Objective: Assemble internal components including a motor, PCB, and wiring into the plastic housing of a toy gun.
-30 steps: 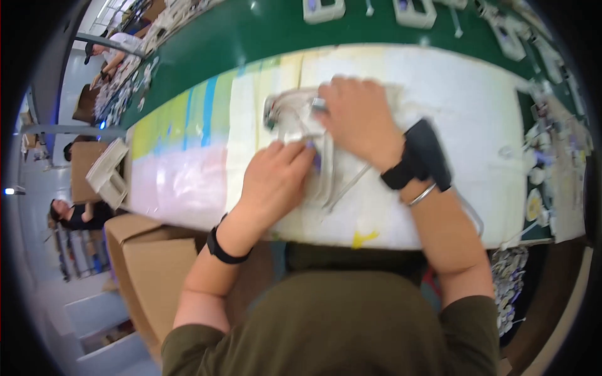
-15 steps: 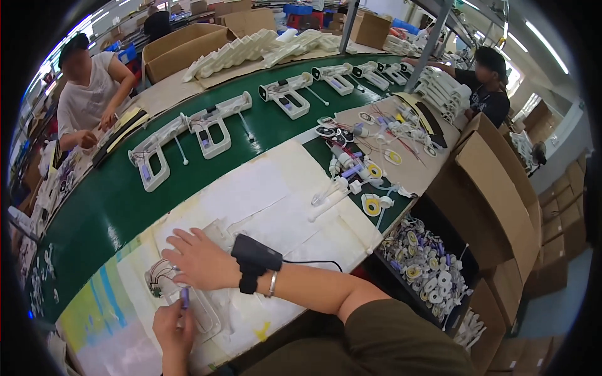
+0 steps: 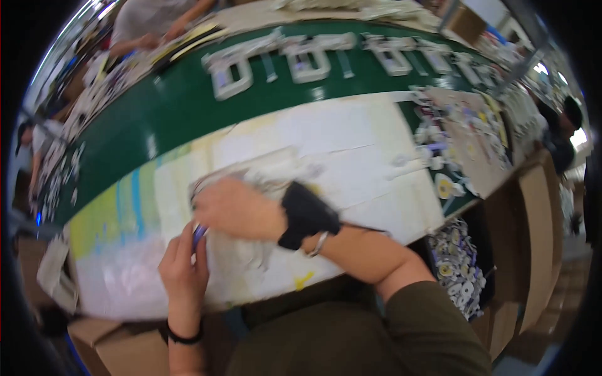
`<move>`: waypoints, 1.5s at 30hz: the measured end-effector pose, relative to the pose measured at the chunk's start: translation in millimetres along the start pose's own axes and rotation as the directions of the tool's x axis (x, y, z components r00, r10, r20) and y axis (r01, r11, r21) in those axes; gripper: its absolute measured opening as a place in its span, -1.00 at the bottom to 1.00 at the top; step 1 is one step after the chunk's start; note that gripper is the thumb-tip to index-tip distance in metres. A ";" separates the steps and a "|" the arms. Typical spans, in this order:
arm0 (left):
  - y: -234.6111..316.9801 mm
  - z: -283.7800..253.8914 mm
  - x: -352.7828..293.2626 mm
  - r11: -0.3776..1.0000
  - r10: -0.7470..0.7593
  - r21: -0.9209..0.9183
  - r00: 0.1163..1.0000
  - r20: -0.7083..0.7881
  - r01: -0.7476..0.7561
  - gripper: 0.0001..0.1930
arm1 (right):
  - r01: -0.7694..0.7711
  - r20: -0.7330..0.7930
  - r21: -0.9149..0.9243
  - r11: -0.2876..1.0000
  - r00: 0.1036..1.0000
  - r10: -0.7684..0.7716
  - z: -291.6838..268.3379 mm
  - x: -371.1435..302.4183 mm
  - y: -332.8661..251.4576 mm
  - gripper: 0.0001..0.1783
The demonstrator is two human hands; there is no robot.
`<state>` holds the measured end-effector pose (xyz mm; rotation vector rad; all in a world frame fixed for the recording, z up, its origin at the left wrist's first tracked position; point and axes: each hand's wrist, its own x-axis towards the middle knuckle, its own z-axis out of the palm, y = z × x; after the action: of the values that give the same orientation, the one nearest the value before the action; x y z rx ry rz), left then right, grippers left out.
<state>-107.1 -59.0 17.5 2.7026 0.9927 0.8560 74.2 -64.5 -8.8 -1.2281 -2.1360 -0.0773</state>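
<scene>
My left hand pinches a small purple cylinder, which looks like a battery cell, at the near side of a white plastic housing. The housing lies on the white-covered work board and is blurred by motion. Across its far part reaches my right hand, with its fingertips close to the thin wires at the housing's left end. Those fingers are smeared, so whether they grip anything is unclear. A black device is strapped to my right wrist above a metal bangle.
Beyond the white board, a green belt carries a row of white housings. Loose parts lie on cardboard at right, above a black bin of small parts and a large carton. Other people work across and at right.
My view has swung left and downward, so the scene sits farther right and higher. My right hand has gone from spread fingers to bent over the wires; the left still holds the purple cylinder.
</scene>
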 end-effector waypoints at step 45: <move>-6.6 -11.6 -21.3 0.994 -0.047 0.111 0.975 0.217 0.023 -0.66 | -0.471 0.059 0.177 0.864 0.882 0.468 -89.5 -108.6 20.2 -0.59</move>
<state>-130.5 -68.2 15.2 2.7823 1.0610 0.4956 172.9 -166.8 -6.4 -1.5984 -1.7477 0.3388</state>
